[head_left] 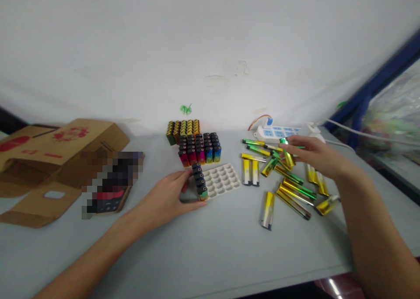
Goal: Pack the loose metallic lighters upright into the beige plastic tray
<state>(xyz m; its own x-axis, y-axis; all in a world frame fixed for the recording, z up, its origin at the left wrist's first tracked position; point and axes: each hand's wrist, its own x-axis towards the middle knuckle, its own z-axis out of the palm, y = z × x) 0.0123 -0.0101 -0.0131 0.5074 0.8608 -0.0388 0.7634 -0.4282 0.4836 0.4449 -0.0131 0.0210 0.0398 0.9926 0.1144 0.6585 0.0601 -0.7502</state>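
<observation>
My left hand (167, 194) is at the left end of a white plastic tray (225, 180) with rows of round pockets. Its fingers and thumb span a row of dark-topped lighters (201, 183) standing upright in that tray; the other pockets in view hold nothing. My right hand (310, 152) pinches a shiny green-and-gold lighter (287, 152) above a loose spread of lighters. Those lie flat at many angles, among them a gold-and-silver lighter (268, 209) nearest the front.
Behind the tray stand upright blocks of pink and blue lighters (200, 150) and gold-topped lighters (183, 126). A power strip (278, 133) with cables lies by the wall. An open cardboard box (82, 146) and a phone, partly blurred (121, 198), are at left.
</observation>
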